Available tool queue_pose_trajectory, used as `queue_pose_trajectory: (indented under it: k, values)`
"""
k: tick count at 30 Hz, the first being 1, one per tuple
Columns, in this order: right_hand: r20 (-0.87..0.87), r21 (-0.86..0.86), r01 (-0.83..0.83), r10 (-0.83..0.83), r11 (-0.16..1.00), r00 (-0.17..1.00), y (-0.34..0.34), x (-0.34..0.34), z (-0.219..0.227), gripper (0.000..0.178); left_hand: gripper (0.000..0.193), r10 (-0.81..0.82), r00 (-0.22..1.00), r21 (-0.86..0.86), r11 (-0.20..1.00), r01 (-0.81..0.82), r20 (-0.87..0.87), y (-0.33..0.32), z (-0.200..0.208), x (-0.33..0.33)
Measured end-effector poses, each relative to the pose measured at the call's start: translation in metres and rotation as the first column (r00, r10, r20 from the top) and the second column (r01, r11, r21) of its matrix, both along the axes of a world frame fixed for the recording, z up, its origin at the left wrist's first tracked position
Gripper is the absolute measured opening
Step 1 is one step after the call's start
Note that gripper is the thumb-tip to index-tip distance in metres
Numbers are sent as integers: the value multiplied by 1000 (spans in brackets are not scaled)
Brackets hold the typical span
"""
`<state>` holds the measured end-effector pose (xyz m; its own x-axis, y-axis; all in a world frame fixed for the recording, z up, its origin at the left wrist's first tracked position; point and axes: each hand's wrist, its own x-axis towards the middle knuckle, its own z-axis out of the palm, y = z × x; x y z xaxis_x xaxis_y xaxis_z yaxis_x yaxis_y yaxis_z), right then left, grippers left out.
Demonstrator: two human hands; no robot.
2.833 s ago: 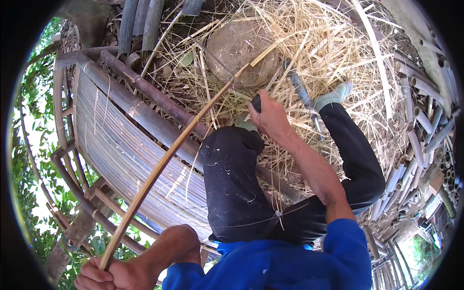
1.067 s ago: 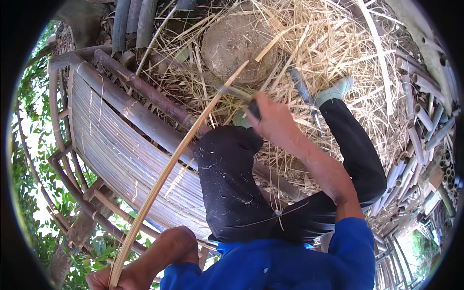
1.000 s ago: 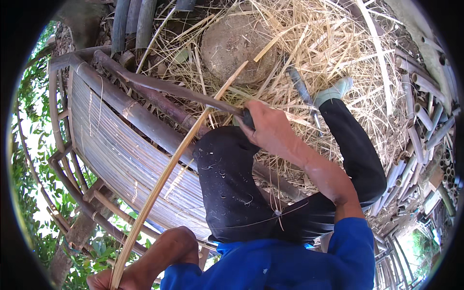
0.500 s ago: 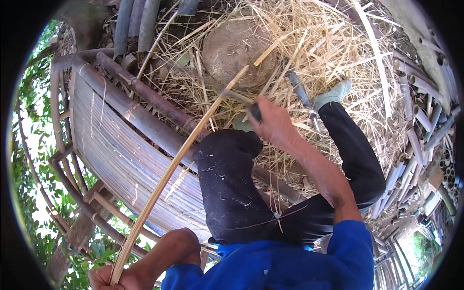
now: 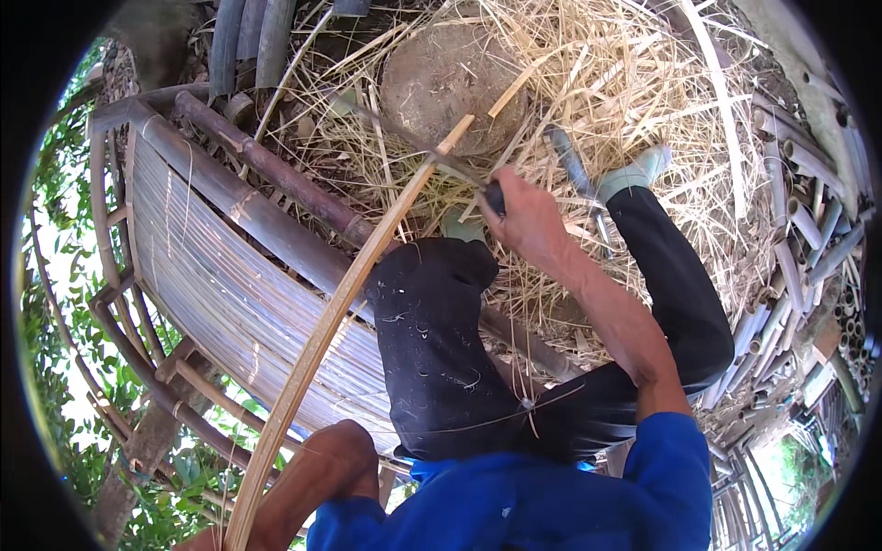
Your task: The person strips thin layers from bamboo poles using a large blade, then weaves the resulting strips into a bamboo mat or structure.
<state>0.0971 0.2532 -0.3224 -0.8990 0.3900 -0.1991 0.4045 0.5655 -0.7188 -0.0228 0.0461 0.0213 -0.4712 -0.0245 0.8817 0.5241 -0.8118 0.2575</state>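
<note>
A long pale bamboo strip (image 5: 340, 298) slants from the lower left up to the round wooden block in front of me. My left hand (image 5: 204, 540) grips its near end, mostly cut off by the lower edge of the view. My right hand (image 5: 528, 216) is closed round the black handle of a knife (image 5: 459, 171). The knife's thin blade lies across the strip near its far end, pointing up and left. The strip passes beside my left knee (image 5: 427, 266), over a slatted bamboo bench.
The wooden block (image 5: 450, 87) sits among heaped bamboo shavings (image 5: 625, 83). Near my right foot (image 5: 637, 173) lies another tool with a dark handle (image 5: 570, 161). The slatted bench (image 5: 230, 275) runs along the left. Cut bamboo poles (image 5: 804, 225) are stacked at right.
The strip has slid toward me and down, its near end passing out of view with my left hand. My right hand has shifted slightly, and more of the knife blade shows beyond the strip.
</note>
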Motion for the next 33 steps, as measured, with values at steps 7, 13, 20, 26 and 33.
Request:
queue_pose_trajectory:
  k: [7, 13, 20, 26, 33]
  values:
    - [86, 56, 120, -124, 991, 988, 37, 4, -73, 30, 37, 0, 999, -10, 1000, 0, 34, 7, 6, -1]
    - [190, -51, 157, -144, 986, 971, 38, -1, -47, 31, 38, 297, 949, -81, 954, -290, 108, 12, -5, 10]
    - [-177, -31, -55, 49, 998, 983, -10, -7, 77, 29, 44, 462, 886, -135, 881, -454, 37, 10, -12, 9]
    - [-80, 66, -77, 82, 995, 993, 5, -11, 39, 28, 43, 379, 925, -85, 922, -378, -2, 22, -16, 9]
    - [216, 8, 116, -115, 993, 970, 55, 28, -74, 33, 38, 373, 928, -116, 922, -369, 14, 18, -17, 0]
